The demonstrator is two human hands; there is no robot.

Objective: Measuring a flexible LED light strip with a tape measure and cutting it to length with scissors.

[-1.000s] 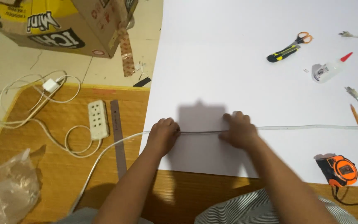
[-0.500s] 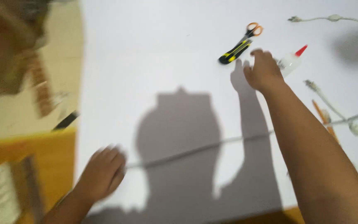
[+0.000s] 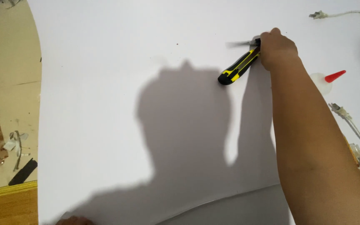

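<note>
Your right hand [image 3: 276, 48] reaches far across a large white sheet [image 3: 117, 104], fingers curled shut around the top end of a black and yellow utility knife [image 3: 239, 66], which lies slanted on the sheet with its handle pointing back toward you. Your left hand [image 3: 75, 220] barely shows at the bottom edge; its grip cannot be told. A glue bottle with a red tip [image 3: 328, 80] lies just beside your right forearm

One utility knife [image 3: 238, 66], one glue bottle [image 3: 328, 80], two white cables [image 3: 346, 13], one white board [image 3: 126, 83]
</note>
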